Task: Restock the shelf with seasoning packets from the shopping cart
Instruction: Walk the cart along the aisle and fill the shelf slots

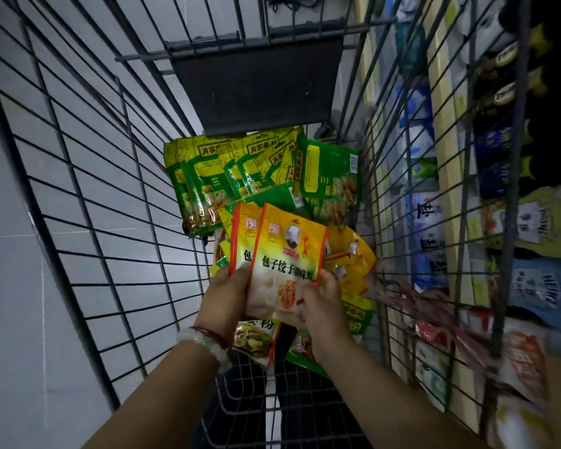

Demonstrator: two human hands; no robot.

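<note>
Inside the cart [88,202], two yellow packets [282,264] are held upright above the green packets [259,176]. They are gripped at the lower edges by the left hand [224,299] and right hand [324,306], fingers clamped on them.

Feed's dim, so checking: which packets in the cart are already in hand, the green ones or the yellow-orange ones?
The yellow-orange packets: both hands hold them upright above the pile. The green packets lie untouched farther back.

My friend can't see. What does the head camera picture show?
Two hands, left hand and right hand, hold yellow seasoning packets inside a wire shopping cart. Green packets lie beyond them, and store shelves stand right.
</note>
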